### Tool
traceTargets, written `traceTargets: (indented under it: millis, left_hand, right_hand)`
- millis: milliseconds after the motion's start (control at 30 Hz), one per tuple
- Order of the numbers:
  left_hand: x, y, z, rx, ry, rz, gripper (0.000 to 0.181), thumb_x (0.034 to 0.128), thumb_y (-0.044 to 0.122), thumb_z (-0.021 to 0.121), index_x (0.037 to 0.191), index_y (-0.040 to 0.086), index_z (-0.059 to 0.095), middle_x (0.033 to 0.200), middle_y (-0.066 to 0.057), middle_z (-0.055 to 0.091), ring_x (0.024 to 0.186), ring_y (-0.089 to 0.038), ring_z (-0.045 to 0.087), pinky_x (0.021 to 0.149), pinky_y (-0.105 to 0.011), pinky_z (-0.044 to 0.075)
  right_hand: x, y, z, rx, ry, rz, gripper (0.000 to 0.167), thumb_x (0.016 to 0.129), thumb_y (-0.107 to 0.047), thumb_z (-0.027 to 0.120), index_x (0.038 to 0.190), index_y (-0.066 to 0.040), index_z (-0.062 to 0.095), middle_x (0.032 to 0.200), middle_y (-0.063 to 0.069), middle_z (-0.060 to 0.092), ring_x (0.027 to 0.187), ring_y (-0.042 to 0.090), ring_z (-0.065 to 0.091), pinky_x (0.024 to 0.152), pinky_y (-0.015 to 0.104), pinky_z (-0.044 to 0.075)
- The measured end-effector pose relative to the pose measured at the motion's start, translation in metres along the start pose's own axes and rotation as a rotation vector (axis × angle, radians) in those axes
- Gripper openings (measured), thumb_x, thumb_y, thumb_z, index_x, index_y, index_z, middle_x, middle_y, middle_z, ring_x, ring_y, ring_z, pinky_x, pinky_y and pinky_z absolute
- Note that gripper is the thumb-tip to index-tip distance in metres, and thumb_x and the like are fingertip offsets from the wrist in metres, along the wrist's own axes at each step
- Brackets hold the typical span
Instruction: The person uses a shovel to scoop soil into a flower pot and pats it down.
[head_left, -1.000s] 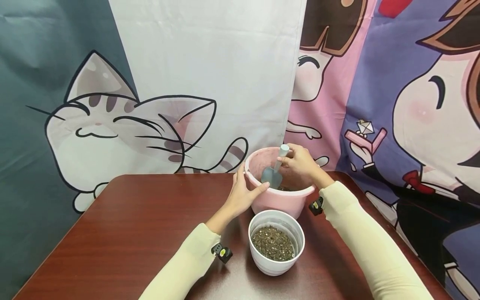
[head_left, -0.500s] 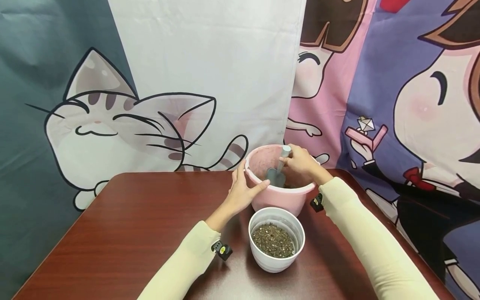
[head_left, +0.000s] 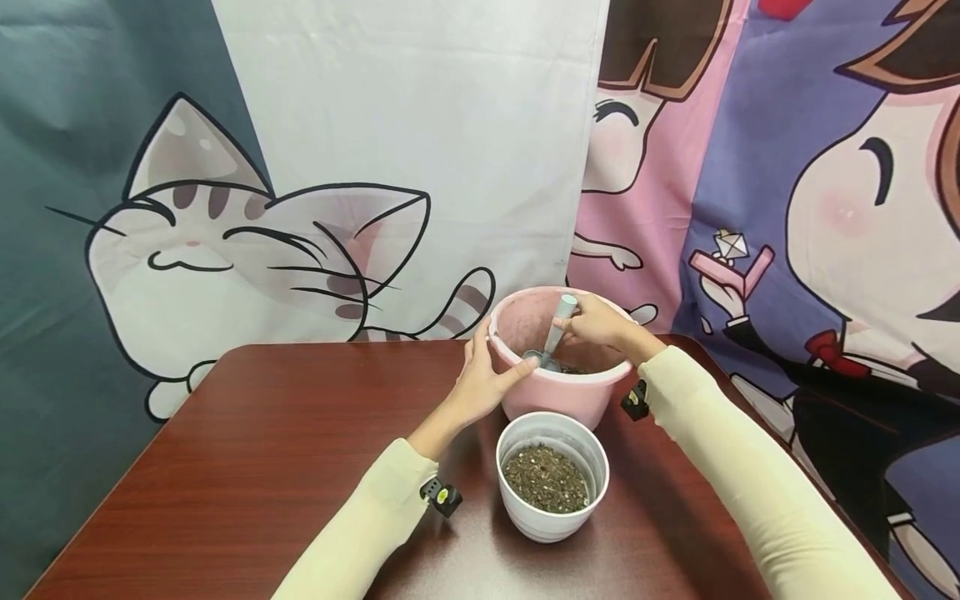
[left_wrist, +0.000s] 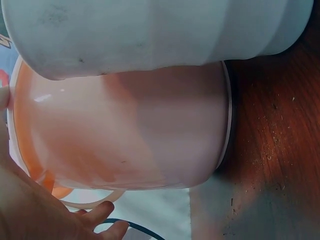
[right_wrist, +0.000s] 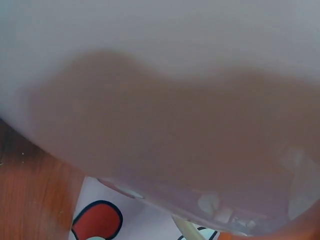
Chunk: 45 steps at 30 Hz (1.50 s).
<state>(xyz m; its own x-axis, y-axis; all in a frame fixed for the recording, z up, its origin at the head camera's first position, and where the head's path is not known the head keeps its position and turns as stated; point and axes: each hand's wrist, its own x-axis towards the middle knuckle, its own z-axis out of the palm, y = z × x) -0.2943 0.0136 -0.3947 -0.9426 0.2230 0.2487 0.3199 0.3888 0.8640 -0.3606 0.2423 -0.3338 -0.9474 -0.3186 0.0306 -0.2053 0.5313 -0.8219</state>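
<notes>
A pink plastic bucket (head_left: 558, 404) stands at the back of the table, some dark soil visible low inside it. My left hand (head_left: 480, 383) holds the bucket's left side, thumb at the front rim and fingers around the outside. With my right hand (head_left: 597, 322) I grip a small pale trowel (head_left: 557, 327) by its handle, inside the bucket. Its blade tilts low near the front wall and is partly hidden by the rim and my left thumb. In front of the bucket is a white pot (head_left: 546, 523) partly filled with soil (head_left: 547, 479).
The brown wooden table (head_left: 285, 450) spreads widely to the left, with crumbs of soil on it in the left wrist view. A cartoon-printed cloth (head_left: 420, 108) hangs right behind the table. Blurred bucket wall (right_wrist: 175, 125) fills most of the right wrist view.
The trowel blade has moved lower in the bucket and turned flatter, and its handle shifted slightly left with my right hand. My left hand stays on the bucket.
</notes>
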Motion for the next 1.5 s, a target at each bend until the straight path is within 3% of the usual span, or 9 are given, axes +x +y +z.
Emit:
traceTargets:
  millis: [233, 433, 533, 700, 867, 1100, 1267, 1367, 1500]
  left_hand:
    - [0.001, 0.000, -0.003, 0.019, -0.024, -0.002, 0.108, 0.0795, 0.074, 0.063, 0.159, 0.029, 0.005, 0.153, -0.016, 0.025, 0.136, -0.046, 0.034, 0.104, -0.066, 0.028]
    - [0.001, 0.001, -0.006, 0.018, -0.035, 0.003, 0.108, 0.0793, 0.075, 0.062, 0.159, 0.031, 0.003, 0.154, -0.016, 0.023, 0.137, -0.047, 0.032, 0.105, -0.068, 0.025]
    - [0.002, 0.002, -0.007, 0.022, -0.041, 0.000, 0.109, 0.0790, 0.075, 0.062, 0.159, 0.033, 0.002, 0.155, -0.016, 0.022, 0.137, -0.046, 0.032, 0.105, -0.067, 0.026]
    - [0.003, 0.003, -0.009, 0.028, -0.048, 0.003, 0.109, 0.0792, 0.076, 0.061, 0.159, 0.033, 0.001, 0.156, -0.015, 0.020, 0.138, -0.047, 0.030, 0.106, -0.067, 0.025]
    - [0.004, 0.006, -0.009, 0.013, -0.066, 0.006, 0.110, 0.0798, 0.076, 0.060, 0.159, 0.030, -0.001, 0.158, -0.018, 0.016, 0.141, -0.047, 0.025, 0.107, -0.067, 0.022]
    - [0.004, 0.004, -0.009, 0.017, -0.065, 0.005, 0.111, 0.0800, 0.077, 0.059, 0.159, 0.031, -0.003, 0.159, -0.019, 0.015, 0.141, -0.049, 0.022, 0.106, -0.070, 0.019]
    - [0.003, 0.003, -0.008, 0.030, -0.059, -0.005, 0.111, 0.0793, 0.077, 0.060, 0.159, 0.033, -0.003, 0.156, -0.017, 0.020, 0.139, -0.048, 0.026, 0.105, -0.070, 0.021]
    - [0.003, 0.002, -0.007, 0.039, -0.059, -0.001, 0.110, 0.0791, 0.077, 0.060, 0.159, 0.033, -0.001, 0.155, -0.017, 0.022, 0.140, -0.046, 0.027, 0.104, -0.071, 0.020]
    - [0.002, 0.001, -0.006, 0.045, -0.061, 0.009, 0.110, 0.0791, 0.077, 0.060, 0.159, 0.032, 0.000, 0.154, -0.017, 0.023, 0.141, -0.044, 0.026, 0.104, -0.073, 0.017]
  right_hand:
    - [0.002, -0.001, -0.002, -0.090, 0.001, 0.011, 0.047, 0.097, -0.005, 0.060, 0.140, 0.006, 0.045, 0.098, 0.018, 0.067, 0.089, 0.023, 0.066, 0.084, 0.041, 0.054]
    - [0.005, 0.000, -0.002, -0.026, -0.057, 0.061, 0.021, 0.097, -0.005, 0.058, 0.107, 0.013, 0.060, 0.094, 0.017, 0.068, 0.090, 0.026, 0.068, 0.087, 0.045, 0.054]
    - [0.006, -0.001, -0.004, 0.035, -0.099, 0.083, 0.015, 0.097, -0.003, 0.057, 0.101, 0.010, 0.059, 0.093, 0.015, 0.067, 0.089, 0.022, 0.066, 0.088, 0.044, 0.053]
    - [0.007, -0.003, -0.007, 0.127, -0.157, 0.105, 0.017, 0.097, 0.000, 0.055, 0.109, 0.013, 0.056, 0.095, 0.010, 0.064, 0.091, 0.016, 0.063, 0.091, 0.039, 0.052]
    - [0.005, -0.004, -0.012, 0.141, -0.201, 0.120, 0.016, 0.099, -0.002, 0.053, 0.106, 0.012, 0.055, 0.095, 0.009, 0.063, 0.094, 0.017, 0.063, 0.097, 0.045, 0.048]
    - [0.005, -0.006, -0.010, 0.146, -0.197, 0.116, 0.015, 0.100, -0.004, 0.053, 0.099, 0.011, 0.056, 0.091, 0.009, 0.065, 0.095, 0.021, 0.065, 0.100, 0.050, 0.044]
    - [0.003, -0.006, -0.008, 0.189, -0.188, 0.122, 0.010, 0.098, -0.001, 0.054, 0.096, 0.009, 0.056, 0.089, 0.008, 0.064, 0.090, 0.017, 0.064, 0.097, 0.047, 0.048]
    - [0.001, -0.006, -0.007, 0.221, -0.179, 0.141, 0.008, 0.098, 0.000, 0.053, 0.098, 0.008, 0.056, 0.088, 0.008, 0.064, 0.087, 0.016, 0.064, 0.094, 0.044, 0.050]
    - [-0.002, -0.004, -0.006, 0.278, -0.171, 0.182, 0.009, 0.099, 0.000, 0.050, 0.099, 0.007, 0.055, 0.087, 0.010, 0.066, 0.087, 0.018, 0.068, 0.097, 0.048, 0.047]
